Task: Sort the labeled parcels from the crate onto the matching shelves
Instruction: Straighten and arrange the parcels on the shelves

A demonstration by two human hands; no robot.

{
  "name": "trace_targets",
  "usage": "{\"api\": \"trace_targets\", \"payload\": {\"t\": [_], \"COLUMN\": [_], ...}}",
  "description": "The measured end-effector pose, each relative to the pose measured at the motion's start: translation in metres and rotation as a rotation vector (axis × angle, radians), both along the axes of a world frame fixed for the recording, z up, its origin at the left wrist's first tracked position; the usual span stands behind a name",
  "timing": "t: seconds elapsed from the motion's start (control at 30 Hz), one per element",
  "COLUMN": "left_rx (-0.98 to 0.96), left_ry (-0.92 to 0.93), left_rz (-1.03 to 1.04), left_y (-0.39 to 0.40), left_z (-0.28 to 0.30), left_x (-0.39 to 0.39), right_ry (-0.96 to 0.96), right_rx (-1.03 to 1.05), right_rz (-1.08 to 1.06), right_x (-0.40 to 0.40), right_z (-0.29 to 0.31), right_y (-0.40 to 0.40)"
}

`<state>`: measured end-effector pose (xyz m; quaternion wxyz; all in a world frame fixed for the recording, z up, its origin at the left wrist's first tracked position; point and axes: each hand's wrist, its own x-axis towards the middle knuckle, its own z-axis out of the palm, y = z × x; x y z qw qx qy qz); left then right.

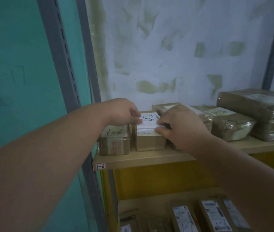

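Note:
A small cardboard parcel (149,139) with a white label marked 1-6 stands on the wooden shelf (143,160), whose edge tag (100,166) reads 1-6. My left hand (124,113) grips the parcel's top left edge. My right hand (181,126) grips its right side, thumb and fingers curled round the corner. Touching it on the left stands another brown parcel (114,141) marked 1-6.
More taped parcels lie to the right on the same shelf: a bagged one (229,124) and a large flat one (258,113). A grey slotted upright (62,64) frames the left side. The lower shelf holds several labeled boxes (214,216).

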<state>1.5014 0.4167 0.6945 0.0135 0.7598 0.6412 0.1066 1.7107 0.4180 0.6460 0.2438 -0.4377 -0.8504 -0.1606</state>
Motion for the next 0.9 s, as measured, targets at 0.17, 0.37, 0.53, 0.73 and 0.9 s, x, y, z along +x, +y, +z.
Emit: {"api": "trace_targets", "payload": {"t": [0.17, 0.37, 0.53, 0.73, 0.9], "left_rx": [0.035, 0.082, -0.008, -0.079, -0.092], "left_ry": [-0.038, -0.108, -0.005, 0.062, 0.004], "left_rz": [-0.012, -0.130, -0.161, -0.177, -0.217], "left_y": [0.004, 0.017, 0.036, 0.054, 0.062], "left_z": [0.001, 0.011, 0.019, 0.020, 0.020], "left_x": [-0.005, 0.014, 0.050, 0.057, 0.054], "right_ry": [0.146, 0.349, 0.374, 0.405, 0.416], "right_rx": [-0.012, -0.072, -0.219, -0.212, -0.194], "right_rz": [0.013, -0.144, -0.202, -0.225, -0.236], "right_x": [0.017, 0.072, 0.079, 0.080, 0.079], "right_z": [0.007, 0.013, 0.007, 0.005, 0.004], "right_y": [-0.007, -0.008, 0.000, 0.001, 0.001]}}
